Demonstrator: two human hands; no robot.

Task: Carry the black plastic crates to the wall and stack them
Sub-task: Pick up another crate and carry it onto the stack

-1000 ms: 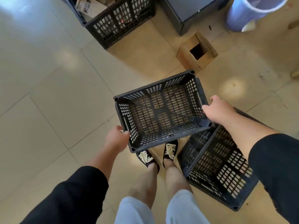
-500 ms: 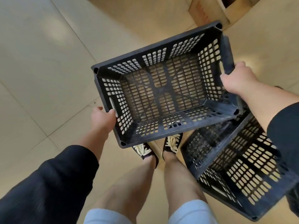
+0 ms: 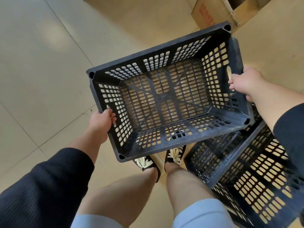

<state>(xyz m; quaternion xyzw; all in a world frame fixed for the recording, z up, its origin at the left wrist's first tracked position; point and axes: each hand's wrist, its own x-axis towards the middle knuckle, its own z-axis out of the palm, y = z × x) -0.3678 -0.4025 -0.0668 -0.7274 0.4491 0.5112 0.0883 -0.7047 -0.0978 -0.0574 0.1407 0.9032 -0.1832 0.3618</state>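
- The floor (image 3: 41, 66) is the biggest hazard: the raised crate (image 3: 164, 96) hangs between the hands and hides the ground straight ahead, so the person may, in my judgement, step onto something unseen while walking to the wall.
- The second crate (image 3: 246, 178) sits on the floor below the right hand and just beside the right shoe (image 3: 175, 154); a step to that side could catch a foot on its rim and cause a stumble.
- The raised crate is empty, held above the feet and tilted, its far right corner higher than the near left one. Its near right corner overlaps the second crate's rim in view; whether they touch I cannot tell. If it hooks there, the lift could jerk.
- The cardboard box (image 3: 222, 12) lies beyond the right hand, near the crate's far corner; swinging the crate that way could knock it.
- The left hand (image 3: 102, 120) curls its fingers over the left end wall, and the right hand (image 3: 246, 81) grasps the right end rim. Both grips are at the top edge only, so a sharp turn might let the slotted plastic slip.
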